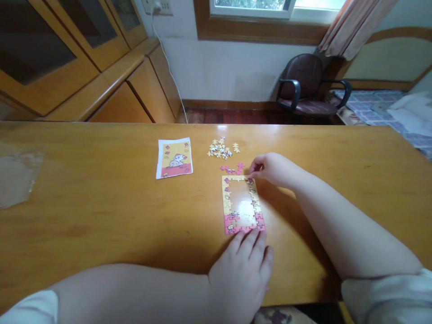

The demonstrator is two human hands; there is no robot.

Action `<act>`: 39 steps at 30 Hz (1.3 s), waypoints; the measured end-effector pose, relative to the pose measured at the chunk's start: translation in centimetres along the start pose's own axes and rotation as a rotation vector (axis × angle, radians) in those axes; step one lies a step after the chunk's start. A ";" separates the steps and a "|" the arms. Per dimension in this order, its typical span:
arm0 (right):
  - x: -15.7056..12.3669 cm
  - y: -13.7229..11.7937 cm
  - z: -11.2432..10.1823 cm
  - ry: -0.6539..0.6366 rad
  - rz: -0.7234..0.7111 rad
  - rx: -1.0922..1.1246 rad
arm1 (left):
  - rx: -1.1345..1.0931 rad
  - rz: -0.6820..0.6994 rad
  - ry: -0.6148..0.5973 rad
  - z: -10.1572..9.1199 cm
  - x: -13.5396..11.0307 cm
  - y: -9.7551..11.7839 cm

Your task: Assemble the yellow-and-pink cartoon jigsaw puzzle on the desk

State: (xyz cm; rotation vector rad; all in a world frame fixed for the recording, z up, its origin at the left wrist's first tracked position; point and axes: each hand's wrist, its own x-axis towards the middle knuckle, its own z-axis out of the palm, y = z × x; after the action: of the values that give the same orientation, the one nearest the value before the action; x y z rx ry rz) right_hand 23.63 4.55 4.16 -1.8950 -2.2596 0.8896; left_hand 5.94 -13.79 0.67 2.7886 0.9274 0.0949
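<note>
A rectangular jigsaw puzzle border point(227, 206) lies on the table, yellow at the top and pink at the bottom, with bare wood inside it. My left hand point(245, 265) rests flat, fingers stretched out, their tips at the border's bottom edge. At the top right corner, my right hand point(265, 167) has its thumb and fingers pinched together; whatever is between them is hidden. Just above the border sit a few pink puzzle pieces point(232, 170), some seemingly joined. Farther back is a pile of loose puzzle pieces point(221, 149), yellow and white.
A reference picture point(176, 158) of a white animal on yellow and pink lies left of the pile. Clear plastic point(18, 175) is at the far left of the wooden table point(101, 202). Beyond the table stand a cabinet point(135, 85) and an armchair point(303, 81).
</note>
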 end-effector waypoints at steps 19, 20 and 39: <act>-2.0 -1.3 1.2 -0.722 -0.294 0.042 | 0.015 0.008 0.021 0.3 -0.2 -0.1; -2.0 -1.4 1.3 -0.729 -0.302 0.038 | 0.012 0.010 0.010 0.3 -0.1 -0.1; -2.0 -1.9 1.4 -0.671 -0.281 -0.030 | 0.009 0.014 0.018 0.2 -0.1 -0.2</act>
State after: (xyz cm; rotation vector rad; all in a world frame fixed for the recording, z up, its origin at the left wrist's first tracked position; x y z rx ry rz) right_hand 21.91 2.00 4.53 -1.3539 -2.7951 1.6280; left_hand 5.79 -13.76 0.47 2.8072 0.9145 0.1185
